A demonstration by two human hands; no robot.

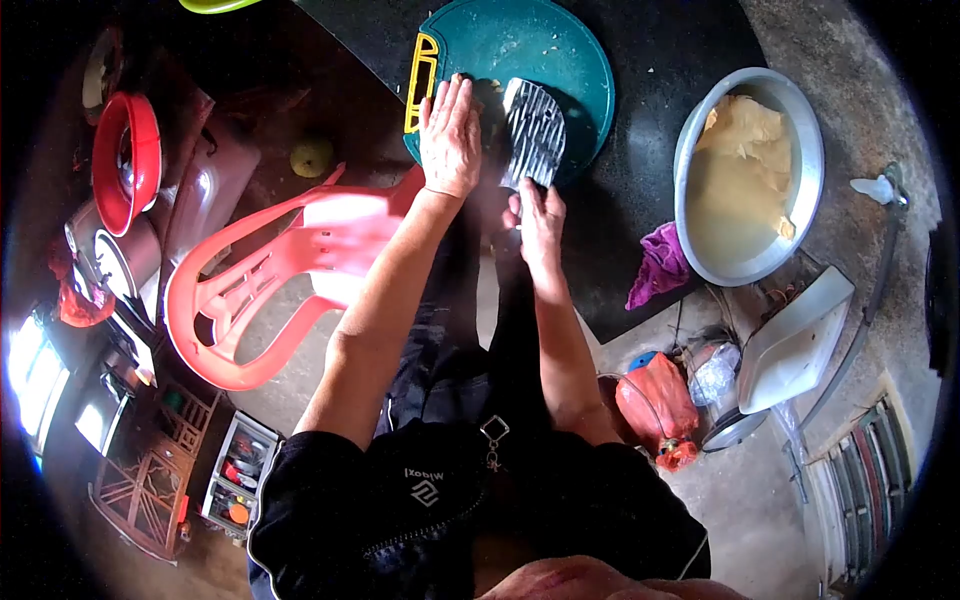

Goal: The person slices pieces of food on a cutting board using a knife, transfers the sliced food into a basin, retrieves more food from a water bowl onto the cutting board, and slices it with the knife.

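A wide ridged metal blade (535,132) stands over a round green board (560,40) with a yellow handle edge. My right hand (541,222) is wrapped round the blade's lower end, where its handle is mostly hidden by the fingers. To the left, my left hand (450,140) lies flat with its fingers stretched out over the board's left edge, apart from the blade. A small brownish piece shows beside its fingertips; what it is I cannot make out.
On the dark table (640,200), a metal basin (688,165) holds cloudy liquid and a yellowish mass, with a purple cloth (660,264) beside it. A red plastic chair (255,285) stands left of my left arm. A white tray (795,345) leans at the right.
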